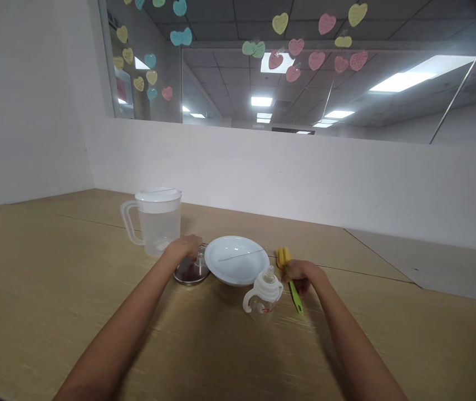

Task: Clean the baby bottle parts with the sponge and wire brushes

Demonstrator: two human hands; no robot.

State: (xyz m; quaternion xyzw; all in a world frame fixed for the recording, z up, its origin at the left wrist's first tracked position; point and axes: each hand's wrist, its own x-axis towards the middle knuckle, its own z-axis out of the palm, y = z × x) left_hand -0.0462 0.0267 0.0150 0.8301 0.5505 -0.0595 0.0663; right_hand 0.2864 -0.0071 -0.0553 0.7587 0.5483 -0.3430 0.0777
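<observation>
A clear plastic jug (154, 221) with a white lid and a handle stands on the wooden surface (54, 289). It looks see-through, and I cannot tell if there is water in it. Near it is a white bowl (236, 259) with a thin stick lying across it. Just in front of the bowl stands a small baby bottle (263, 294) with white handles and a teat on top. It has a little red mark on it, too small to read.

The left hand (184, 248) rests on the knob of a round glass lid (191, 271), which lies flat between the jug and the bowl. Its fingers are curled over the knob.

The right hand (304, 275) is closed around a bottle brush (290, 278) with a green handle and a yellow sponge tip. The brush lies just right of the baby bottle, its sponge end near the bowl.

Paper hearts (280, 23) hang on the window above.
</observation>
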